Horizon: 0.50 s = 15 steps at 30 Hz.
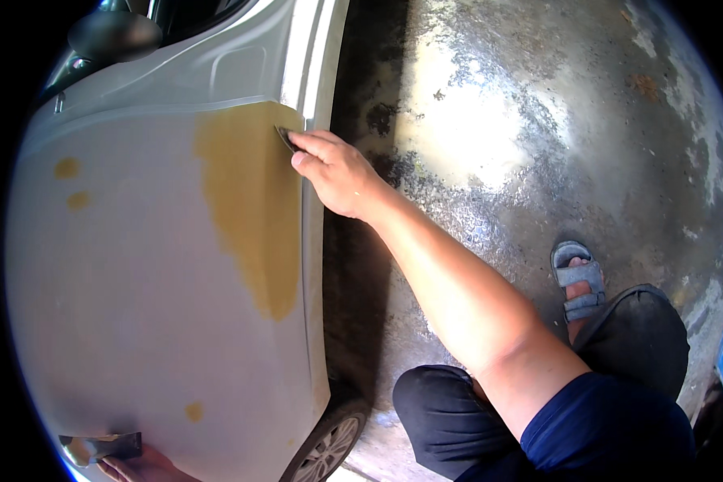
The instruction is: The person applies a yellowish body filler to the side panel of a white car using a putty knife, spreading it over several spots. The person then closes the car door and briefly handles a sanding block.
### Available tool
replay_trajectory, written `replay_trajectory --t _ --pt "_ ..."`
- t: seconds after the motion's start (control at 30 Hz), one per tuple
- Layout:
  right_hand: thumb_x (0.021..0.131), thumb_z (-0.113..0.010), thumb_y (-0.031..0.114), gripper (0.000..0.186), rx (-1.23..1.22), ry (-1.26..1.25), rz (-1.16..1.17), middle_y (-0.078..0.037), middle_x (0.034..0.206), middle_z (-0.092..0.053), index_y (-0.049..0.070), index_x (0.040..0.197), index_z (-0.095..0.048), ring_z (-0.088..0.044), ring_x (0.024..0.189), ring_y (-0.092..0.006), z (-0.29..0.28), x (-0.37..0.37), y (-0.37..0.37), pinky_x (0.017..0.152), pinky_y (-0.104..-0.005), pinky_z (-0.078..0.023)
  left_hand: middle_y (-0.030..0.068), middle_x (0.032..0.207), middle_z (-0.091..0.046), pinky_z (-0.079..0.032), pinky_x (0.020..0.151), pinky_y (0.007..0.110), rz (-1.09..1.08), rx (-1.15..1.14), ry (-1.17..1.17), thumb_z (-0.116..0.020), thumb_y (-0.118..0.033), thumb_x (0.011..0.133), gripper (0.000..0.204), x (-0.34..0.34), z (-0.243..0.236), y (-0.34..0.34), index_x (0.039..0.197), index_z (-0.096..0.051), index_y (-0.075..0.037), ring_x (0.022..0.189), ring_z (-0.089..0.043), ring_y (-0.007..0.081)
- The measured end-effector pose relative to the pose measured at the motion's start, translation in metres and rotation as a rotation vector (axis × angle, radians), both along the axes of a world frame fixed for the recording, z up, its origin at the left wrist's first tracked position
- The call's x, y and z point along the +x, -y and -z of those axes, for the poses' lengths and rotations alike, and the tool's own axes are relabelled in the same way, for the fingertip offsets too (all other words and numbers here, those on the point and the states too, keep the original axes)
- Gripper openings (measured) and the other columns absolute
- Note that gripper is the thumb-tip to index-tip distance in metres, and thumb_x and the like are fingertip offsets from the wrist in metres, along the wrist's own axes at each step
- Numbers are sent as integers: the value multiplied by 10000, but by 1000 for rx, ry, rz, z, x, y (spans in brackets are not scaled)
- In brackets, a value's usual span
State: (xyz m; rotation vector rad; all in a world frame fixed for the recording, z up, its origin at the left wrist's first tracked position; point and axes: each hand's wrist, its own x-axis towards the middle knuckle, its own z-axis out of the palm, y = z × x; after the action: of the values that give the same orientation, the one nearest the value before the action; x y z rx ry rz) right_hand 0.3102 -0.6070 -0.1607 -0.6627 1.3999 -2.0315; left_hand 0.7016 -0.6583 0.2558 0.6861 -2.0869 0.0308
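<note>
Pale grey car [249, 68] is filling the left of the view, its door panel [128, 313] spreading widest; the main risk here is probably a smear or scratch on the grey finish, the cause being a stroke straying off the coloured area. Right arm [458, 293] is stretching out long from a navy sleeve, so wobble is looking possible, the reach being the reason. Yellow-brown patch [253, 189] is occupying the panel's upper right in view, running beside the panel edge and tapering toward the bottom of the picture; if pressure is varying, ridges or an uneven layer could be resulting, likeliest beside that edge. Right hand [341, 177] is pinching a tool, fingers and thumb pressing together, knuckles hanging out past the panel edge; a loose pinch could be letting the tool twist. Left hand [149, 466] is showing only partly at the lower left, beside a dark, partly shiny piece [124, 444]; can't tell whether it is gripping or just touching, so a slip or knock against the panel can't be ruled out. Thin dark tool [284, 139] is sitting at the patch's top right corner, tilting; a corner digging in could be gouging the patch, too steep an angle being the cause.
</note>
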Motion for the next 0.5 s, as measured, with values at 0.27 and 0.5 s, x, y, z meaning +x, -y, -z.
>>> replay_trajectory --t 0.27,0.5 --pt "921 -514 189 396 -54 -135 -30 -212 1272 -535 -40 1243 -546 -535 1149 -379 6 41 -16 991 -397 -440 150 1259 -486 -531 926 443 77 -208 350 -567 -80 933 317 16 -8 9 1248 -580 -51 1198 -499 331" --pt "904 -555 187 405 3 -156 -44 -170 1315 -503 12 1269 -546 -509 1133 -387 4 106 -33 1004 -422 -416 167 1238 -498 -538 913 452 5 -225 295 -649 -87 882 393 -9 0 -2 1265 -565 -56 1175 -519 330"
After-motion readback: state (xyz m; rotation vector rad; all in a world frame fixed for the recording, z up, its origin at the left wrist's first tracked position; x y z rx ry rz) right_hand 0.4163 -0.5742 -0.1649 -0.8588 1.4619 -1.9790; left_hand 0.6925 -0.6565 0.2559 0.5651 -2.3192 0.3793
